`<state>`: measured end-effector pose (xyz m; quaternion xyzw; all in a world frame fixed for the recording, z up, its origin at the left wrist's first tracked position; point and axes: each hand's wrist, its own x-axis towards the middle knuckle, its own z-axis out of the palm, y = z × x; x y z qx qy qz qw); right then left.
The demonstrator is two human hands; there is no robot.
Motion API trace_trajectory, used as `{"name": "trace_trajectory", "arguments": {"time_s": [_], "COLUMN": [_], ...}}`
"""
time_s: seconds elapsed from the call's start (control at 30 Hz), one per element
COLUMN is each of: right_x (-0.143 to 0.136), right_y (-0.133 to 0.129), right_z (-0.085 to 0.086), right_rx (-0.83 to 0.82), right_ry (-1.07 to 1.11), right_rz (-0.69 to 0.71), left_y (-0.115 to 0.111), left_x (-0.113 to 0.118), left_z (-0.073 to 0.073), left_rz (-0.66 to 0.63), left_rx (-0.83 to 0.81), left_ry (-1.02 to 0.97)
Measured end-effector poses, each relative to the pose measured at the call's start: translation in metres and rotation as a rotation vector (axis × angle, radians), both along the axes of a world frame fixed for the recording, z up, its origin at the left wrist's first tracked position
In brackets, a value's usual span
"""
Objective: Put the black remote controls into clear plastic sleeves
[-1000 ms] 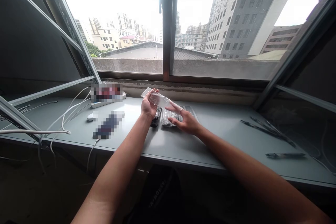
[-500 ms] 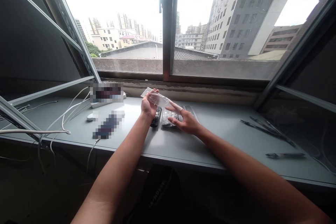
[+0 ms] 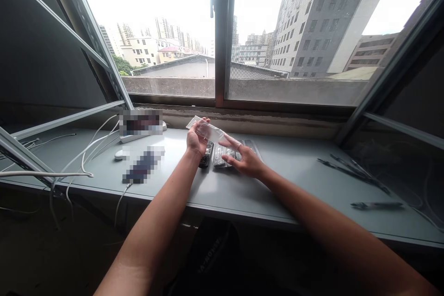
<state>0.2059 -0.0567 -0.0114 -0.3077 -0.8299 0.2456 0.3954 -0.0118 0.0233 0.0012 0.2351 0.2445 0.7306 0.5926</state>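
Note:
A clear, flat plastic sleeve [image 3: 212, 132] is stretched slantwise between my hands above the desk. My left hand [image 3: 197, 139] is closed around its upper left end, fingers curled over the film. At the lower right end, the outstretched fingers of my right hand [image 3: 248, 159] reach into or under the film, which I cannot tell apart; the thumb stands away from them. Below the left hand lies a black remote control [image 3: 206, 157] with rows of buttons. Beside it, partly covered by my right hand, is a grey buttoned thing [image 3: 220, 156] that looks wrapped in clear plastic.
Dark slender pen-like things [image 3: 350, 172] and a pen [image 3: 377, 206] lie on the right of the grey desk [image 3: 291, 152]. On the left are blurred-out items, a small white object [image 3: 120, 155] and white cables [image 3: 85, 157]. Metal frames [image 3: 104, 69] flank the window.

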Motion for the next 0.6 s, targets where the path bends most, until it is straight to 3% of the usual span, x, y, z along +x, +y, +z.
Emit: {"name": "trace_trajectory", "arguments": {"time_s": [0.6], "right_x": [0.0003], "right_y": [0.0025], "right_z": [-0.0029], "right_rx": [0.008], "right_ry": [0.018], "right_rz": [0.016], "left_y": [0.0001], "left_x": [0.0004], "left_z": [0.0001], "left_rz": [-0.015], "left_rx": [0.008], "left_ry": [-0.013]}}
